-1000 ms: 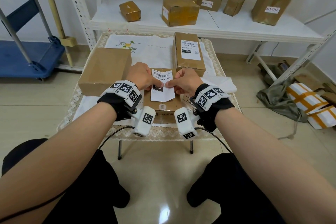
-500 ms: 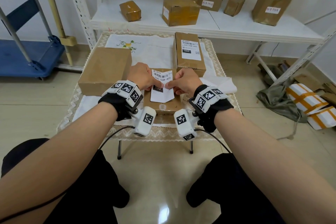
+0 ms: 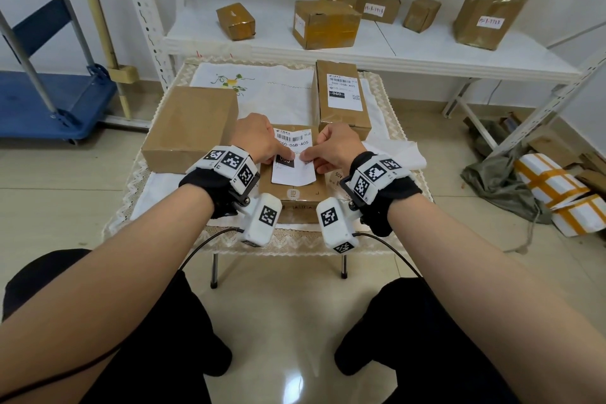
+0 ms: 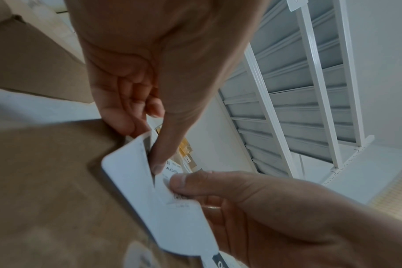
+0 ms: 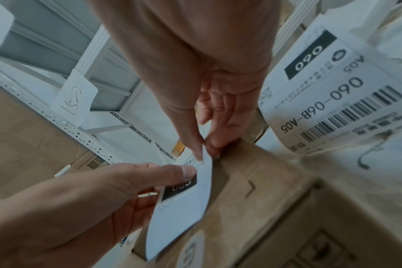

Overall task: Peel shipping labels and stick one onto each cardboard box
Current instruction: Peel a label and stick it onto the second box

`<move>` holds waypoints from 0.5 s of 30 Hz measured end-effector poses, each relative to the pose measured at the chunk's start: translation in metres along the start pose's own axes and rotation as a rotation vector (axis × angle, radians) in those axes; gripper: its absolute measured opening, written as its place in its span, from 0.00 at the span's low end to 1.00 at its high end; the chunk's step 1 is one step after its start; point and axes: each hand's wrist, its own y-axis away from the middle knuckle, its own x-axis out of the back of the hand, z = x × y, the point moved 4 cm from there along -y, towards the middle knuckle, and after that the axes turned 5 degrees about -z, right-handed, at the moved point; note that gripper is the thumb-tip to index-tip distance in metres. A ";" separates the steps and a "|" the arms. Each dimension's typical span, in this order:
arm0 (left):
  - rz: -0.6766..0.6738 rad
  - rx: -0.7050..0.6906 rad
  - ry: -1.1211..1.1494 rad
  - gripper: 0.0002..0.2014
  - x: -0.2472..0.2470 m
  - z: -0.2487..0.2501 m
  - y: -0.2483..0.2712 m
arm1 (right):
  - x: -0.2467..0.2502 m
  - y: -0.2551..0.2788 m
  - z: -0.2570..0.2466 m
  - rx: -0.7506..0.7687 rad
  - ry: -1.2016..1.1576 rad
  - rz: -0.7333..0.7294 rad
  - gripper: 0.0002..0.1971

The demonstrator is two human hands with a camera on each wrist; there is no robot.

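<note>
We hold the shipping label [image 3: 292, 157] above the small cardboard box [image 3: 295, 195] that stands at the near edge of the counter [image 3: 164, 180], between the big plain box [image 3: 191, 129] on the left and the box that already carries a label [image 3: 342, 97] behind on the right. The left hand [image 3: 257, 138] has its grip clamped on the label's left edge, thumb on the printed face, and the right hand [image 3: 334, 147] pinches the right edge in the same way; in the wrist views the sheet bends between both thumbs, and its near end hangs free over the box top. We cannot tell for sure whether the backing is fully off; near the left thumb a thin layer seems to separate from the sheet. If so, we think the step in hand is to finish the peeling and then to place the label. To do it well, we should pull slowly so the paper does not tear or curl onto itself, and keep our fingertips only on the margins. Then we line one short edge with the box top, put it down first, and smooth toward the other end, so no wrinkle or air bubble is trapped.
</note>
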 end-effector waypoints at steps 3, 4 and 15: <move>0.006 -0.005 0.007 0.24 0.001 -0.001 0.000 | 0.002 0.002 -0.001 0.001 0.017 -0.008 0.18; 0.007 -0.006 0.008 0.24 0.001 -0.001 0.000 | 0.003 0.003 -0.002 0.002 0.024 -0.014 0.17; 0.020 -0.020 0.014 0.25 0.000 -0.004 -0.001 | -0.001 -0.004 -0.011 0.052 0.248 -0.053 0.15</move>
